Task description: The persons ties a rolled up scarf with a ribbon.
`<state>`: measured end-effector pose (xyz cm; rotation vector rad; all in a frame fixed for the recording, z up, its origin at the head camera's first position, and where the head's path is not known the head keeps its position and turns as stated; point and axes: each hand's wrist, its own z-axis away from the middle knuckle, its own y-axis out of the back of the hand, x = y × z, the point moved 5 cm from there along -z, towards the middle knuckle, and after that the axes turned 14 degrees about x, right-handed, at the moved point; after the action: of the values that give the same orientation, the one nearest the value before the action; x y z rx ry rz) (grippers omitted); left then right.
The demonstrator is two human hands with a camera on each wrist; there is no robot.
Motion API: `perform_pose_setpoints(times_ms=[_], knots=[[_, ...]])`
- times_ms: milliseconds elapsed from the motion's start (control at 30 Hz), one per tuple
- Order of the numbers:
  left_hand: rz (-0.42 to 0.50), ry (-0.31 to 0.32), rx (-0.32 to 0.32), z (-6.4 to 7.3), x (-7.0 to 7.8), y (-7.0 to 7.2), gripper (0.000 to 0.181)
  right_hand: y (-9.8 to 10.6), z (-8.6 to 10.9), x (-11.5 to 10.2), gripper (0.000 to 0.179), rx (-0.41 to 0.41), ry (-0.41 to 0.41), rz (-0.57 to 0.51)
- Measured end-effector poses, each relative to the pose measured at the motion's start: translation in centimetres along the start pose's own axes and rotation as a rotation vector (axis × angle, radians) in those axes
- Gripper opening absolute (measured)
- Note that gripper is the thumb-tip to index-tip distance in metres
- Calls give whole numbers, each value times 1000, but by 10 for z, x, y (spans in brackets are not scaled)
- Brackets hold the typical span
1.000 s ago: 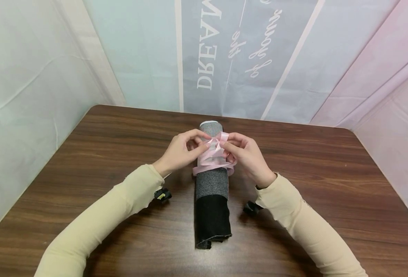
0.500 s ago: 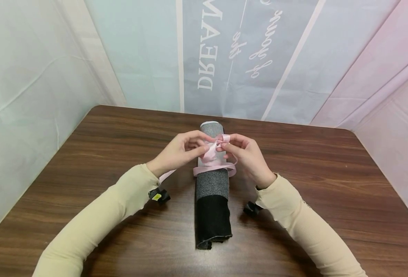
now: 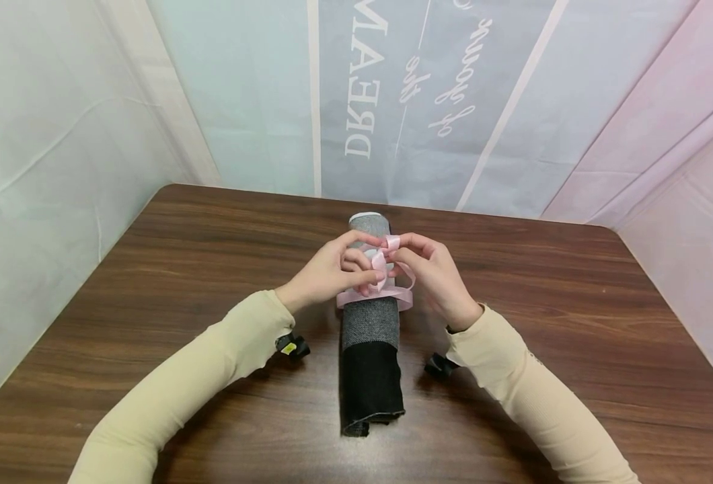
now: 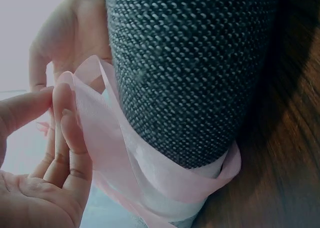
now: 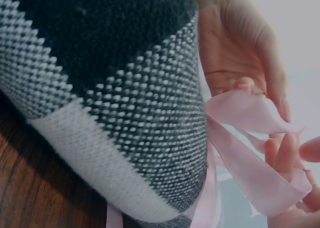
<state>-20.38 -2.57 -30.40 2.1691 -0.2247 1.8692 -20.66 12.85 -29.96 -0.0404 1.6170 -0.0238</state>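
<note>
A rolled checked knit cloth [image 3: 371, 323], black, grey and white, lies lengthwise on the table. A pink satin ribbon [image 3: 365, 296] wraps around its middle, with loose loops above it. My left hand [image 3: 326, 272] holds a strip of ribbon [image 4: 95, 107] with thumb and fingers, on the roll's left. From the right, my right hand [image 3: 438, 272] pinches a loop of the same ribbon [image 5: 265, 185] between thumb and fingers. Both hands meet just above the far half of the roll. Fingers partly hide the ribbon's crossing.
The brown wooden table [image 3: 223, 235] extends around the roll. A printed cloth backdrop [image 3: 259, 101] hangs behind its far edge, with pale curtains at both sides. Black wrist-camera mounts [image 3: 292, 347] show below each sleeve cuff.
My left hand has shifted slightly right and its thumb has moved down along the ribbon, spreading from the index finger. My right hand stays nearly still with its loop.
</note>
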Motion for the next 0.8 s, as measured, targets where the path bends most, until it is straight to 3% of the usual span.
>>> perform_pose_setpoints(times_ms=[200, 367, 567, 667, 800], knots=[[-142, 42, 47, -4, -5, -1, 45, -2, 2, -3, 6, -16, -10, -16], [-241, 22, 97, -4, -7, 1, 19, -3, 3, -2, 6, -39, -6, 11], [-309, -35, 145, -7, -6, 1, 13, -4, 5, -1, 17, -107, 29, 119], [-328, -48, 160, -7, -7, 1, 13, -4, 5, -1, 15, -104, 42, 135], [-289, -54, 150, -6, -7, 0, 13, -3, 4, 0, 12, -71, 49, 116]])
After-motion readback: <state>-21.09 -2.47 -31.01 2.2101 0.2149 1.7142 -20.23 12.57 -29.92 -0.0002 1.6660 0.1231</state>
